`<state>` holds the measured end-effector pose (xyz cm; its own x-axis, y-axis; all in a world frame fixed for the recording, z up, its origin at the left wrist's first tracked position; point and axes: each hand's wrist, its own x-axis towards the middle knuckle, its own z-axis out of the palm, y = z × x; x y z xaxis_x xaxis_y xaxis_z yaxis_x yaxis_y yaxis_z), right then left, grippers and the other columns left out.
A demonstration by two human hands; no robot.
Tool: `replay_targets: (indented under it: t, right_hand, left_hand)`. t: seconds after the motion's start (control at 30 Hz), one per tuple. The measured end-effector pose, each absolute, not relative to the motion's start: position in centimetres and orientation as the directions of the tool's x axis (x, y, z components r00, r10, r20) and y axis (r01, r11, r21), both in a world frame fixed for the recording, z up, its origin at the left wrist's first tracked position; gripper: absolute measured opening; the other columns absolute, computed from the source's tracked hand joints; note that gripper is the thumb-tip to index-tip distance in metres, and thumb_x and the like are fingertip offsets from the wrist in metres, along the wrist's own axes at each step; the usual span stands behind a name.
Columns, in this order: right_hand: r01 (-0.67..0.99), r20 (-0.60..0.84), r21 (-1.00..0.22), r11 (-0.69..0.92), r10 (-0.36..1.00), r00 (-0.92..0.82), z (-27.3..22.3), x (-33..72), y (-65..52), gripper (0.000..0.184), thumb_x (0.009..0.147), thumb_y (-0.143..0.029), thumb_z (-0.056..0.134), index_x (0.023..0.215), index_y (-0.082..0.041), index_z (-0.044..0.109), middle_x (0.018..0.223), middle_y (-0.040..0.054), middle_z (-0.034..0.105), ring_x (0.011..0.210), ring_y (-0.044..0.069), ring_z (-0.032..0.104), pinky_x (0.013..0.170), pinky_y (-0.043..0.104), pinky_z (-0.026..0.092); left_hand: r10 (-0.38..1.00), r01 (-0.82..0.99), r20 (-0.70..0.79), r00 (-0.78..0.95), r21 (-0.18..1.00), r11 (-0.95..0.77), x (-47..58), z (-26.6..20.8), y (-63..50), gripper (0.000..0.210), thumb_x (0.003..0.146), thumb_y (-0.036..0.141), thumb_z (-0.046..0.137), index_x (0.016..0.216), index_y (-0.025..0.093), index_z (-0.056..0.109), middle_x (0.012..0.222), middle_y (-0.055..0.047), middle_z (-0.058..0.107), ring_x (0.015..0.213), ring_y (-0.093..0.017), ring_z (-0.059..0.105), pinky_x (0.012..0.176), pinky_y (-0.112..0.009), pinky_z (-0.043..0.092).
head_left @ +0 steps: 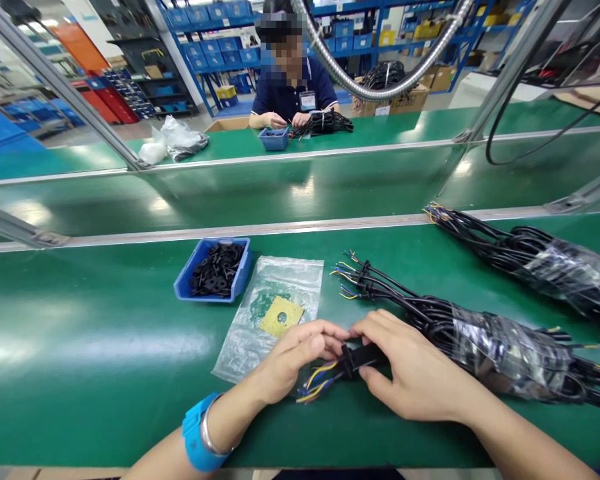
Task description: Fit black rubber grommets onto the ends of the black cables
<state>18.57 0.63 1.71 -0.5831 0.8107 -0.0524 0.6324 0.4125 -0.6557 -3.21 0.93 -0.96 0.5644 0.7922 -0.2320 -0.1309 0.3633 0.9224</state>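
Several black cables lie together at the bench's front, with a black clip-like piece around them. Their bare ends fan out as yellow, blue and brown wires. My right hand is closed over these cables, thumb on the near side and fingers on the far side. On the left, my left hand rests by the wire ends, its fingers bent and touching the far side of the clip, its thumb apart. Just beyond lies a taped cable bundle with similar black pieces near its wire ends.
A blue bin of small black parts stands left of a clear plastic bag with a yellow square card. Another cable bundle lies at right. Metal frame rails cross the bench; a co-worker sits opposite.
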Motion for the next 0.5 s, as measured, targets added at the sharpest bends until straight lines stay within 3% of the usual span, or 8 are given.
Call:
replay_targets:
  t: [0.17, 0.37, 0.5]
  right_hand:
    - [0.567, 0.083, -0.676, 0.471, 0.813, -0.577, 1.3, 18.5, 0.8, 0.006, 0.085, -0.015, 0.051, 0.087, -0.018, 0.055, 0.082, 0.0035, 0.055, 0.08, 0.018, 0.046, 0.071, 0.033, 0.041]
    - [0.63, 0.231, -0.488, 0.605, 0.785, -0.575, -0.4, 18.0, 0.9, 0.019, 0.093, -0.02, 0.041, 0.091, -0.016, 0.059, 0.082, 0.0071, 0.054, 0.078, 0.019, 0.044, 0.07, 0.034, 0.041]
    - [0.657, 0.29, -0.364, 0.661, 0.75, -0.594, -0.7, 17.6, 0.9, 0.026, 0.095, -0.021, 0.036, 0.087, -0.014, 0.06, 0.079, 0.008, 0.052, 0.075, 0.02, 0.04, 0.068, 0.033, 0.039]
  left_hand:
    - [0.745, -0.061, -0.337, 0.576, 0.89, 0.451, -3.3, -1.1, 1.3, 0.047, 0.076, 0.055, 0.062, 0.099, 0.013, 0.063, 0.082, -0.008, 0.068, 0.076, -0.018, 0.063, 0.074, -0.03, 0.048]
    - [0.818, 0.227, -0.379, 0.433, 0.924, 0.308, -2.7, -1.1, 0.9, 0.03, 0.086, 0.045, 0.053, 0.081, 0.015, 0.057, 0.072, -0.004, 0.067, 0.065, -0.013, 0.061, 0.065, -0.025, 0.049]
    - [0.82, 0.362, -0.354, 0.45, 0.912, 0.195, -2.7, -0.7, 1.0, 0.024, 0.089, 0.037, 0.049, 0.079, 0.017, 0.056, 0.071, -0.002, 0.065, 0.064, -0.013, 0.06, 0.063, -0.024, 0.048]
